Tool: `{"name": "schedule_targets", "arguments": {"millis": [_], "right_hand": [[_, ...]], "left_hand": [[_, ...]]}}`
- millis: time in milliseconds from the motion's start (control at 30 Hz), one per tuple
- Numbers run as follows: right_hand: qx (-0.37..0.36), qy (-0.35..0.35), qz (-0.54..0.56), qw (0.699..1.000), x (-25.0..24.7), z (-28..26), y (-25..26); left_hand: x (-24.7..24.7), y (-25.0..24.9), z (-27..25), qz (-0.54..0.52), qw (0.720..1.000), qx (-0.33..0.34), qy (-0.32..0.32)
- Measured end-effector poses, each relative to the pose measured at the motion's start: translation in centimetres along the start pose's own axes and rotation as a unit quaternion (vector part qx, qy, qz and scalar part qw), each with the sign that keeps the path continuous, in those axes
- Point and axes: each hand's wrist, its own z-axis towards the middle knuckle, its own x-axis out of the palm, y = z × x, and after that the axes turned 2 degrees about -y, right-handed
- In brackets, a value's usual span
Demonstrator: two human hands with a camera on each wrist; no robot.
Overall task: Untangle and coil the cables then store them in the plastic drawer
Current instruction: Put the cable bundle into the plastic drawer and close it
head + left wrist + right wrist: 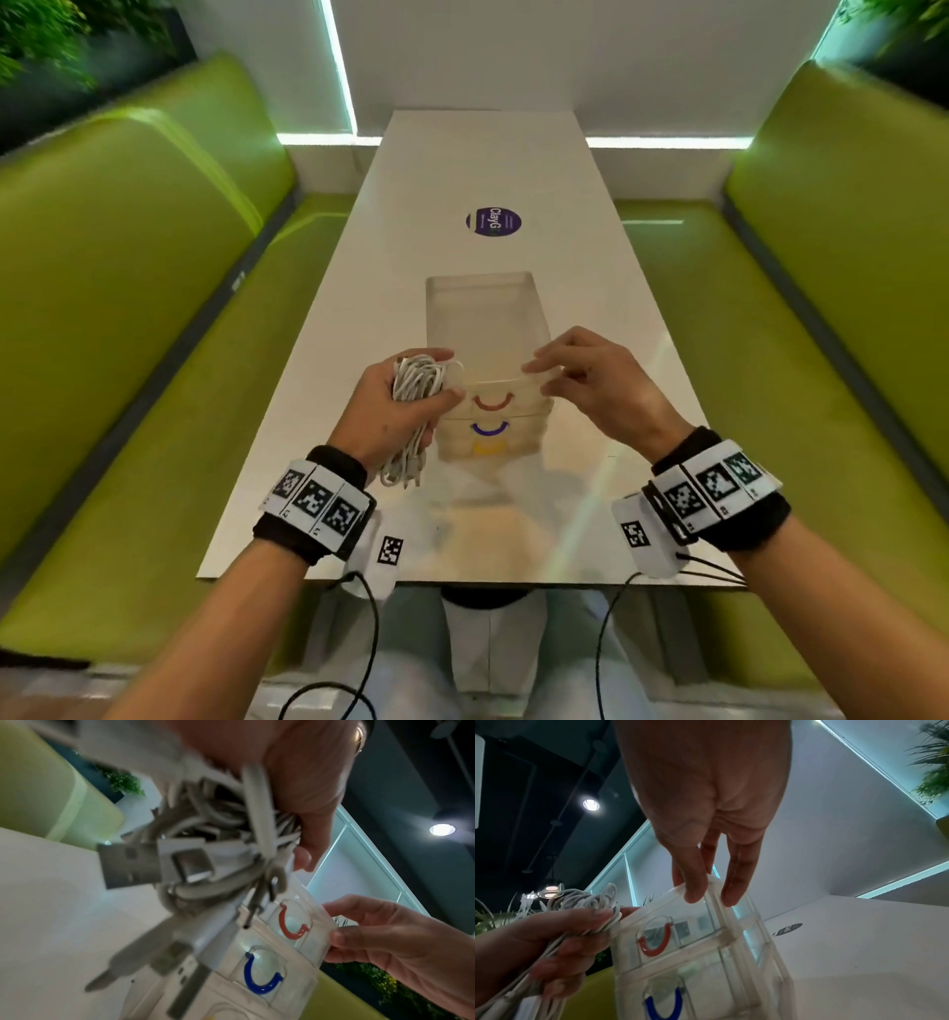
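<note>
A bundle of white cables (415, 386) is gripped in my left hand (452, 375), with plug ends hanging below the fist; the USB plugs (128, 866) show up close in the left wrist view. The bundle is just left of a clear plastic drawer unit (482, 318) on the table, and its loops touch the unit's top left corner. The drawers have red (493, 403), blue (490, 428) and yellow (485, 449) handles. My right hand (544, 375) pinches the right end of the top drawer's front panel (670, 914) between thumb and fingers. How far that drawer is out cannot be told.
The drawer unit stands on a long white table (590, 288) with a purple round sticker (494, 221) beyond it. Green padded benches (128, 288) flank both sides, and a white wall closes the far end. Black cords (369, 642) hang from my wrist cameras over the near edge.
</note>
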Motion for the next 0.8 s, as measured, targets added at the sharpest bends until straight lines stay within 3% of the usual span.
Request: {"name": "schedule_targets", "arguments": {"millis": [133, 267, 300, 367, 433, 500, 700, 800], "right_hand": [[-0.013, 0.002, -0.026, 1.0, 0.0, -0.7, 0.1], [-0.141, -0.145, -0.145, 0.969, 2.2, -3.7, 1.9], [-0.134, -0.116, -0.158, 0.971, 3.4, -4.6, 2.2], [-0.015, 0.069, -0.211, 0.975, 6.1, -5.3, 1.7], [0.08, 0.228, -0.279, 0.93, 8.1, -5.0, -0.1], [0.097, 0.256, -0.279, 0.92, 8.9, -4.5, -1.3], [0.081, 0.21, -0.238, 0.945, 9.4, -4.5, -1.6], [0.074, 0.256, -0.258, 0.929, 8.9, -6.1, -0.5]], "left_hand": [[-0.1, 0.0, 0.0, 0.029, 1.0, 0.001, 0.006], [-0.3, -0.2, 0.2, 0.039, 0.999, -0.006, 0.017], [-0.4, -0.2, 0.3, 0.037, 0.999, -0.007, 0.018], [-0.6, -0.2, 0.4, 0.036, 0.999, -0.008, 0.022], [-0.6, -0.1, 0.4, 0.04, 0.999, -0.009, 0.031], [-0.6, -0.2, 0.3, 0.042, 0.998, -0.009, 0.038], [-0.4, -0.1, 0.2, 0.041, 0.999, -0.007, 0.025], [-0.4, 0.0, 0.0, 0.038, 0.999, -0.007, 0.017]]}}
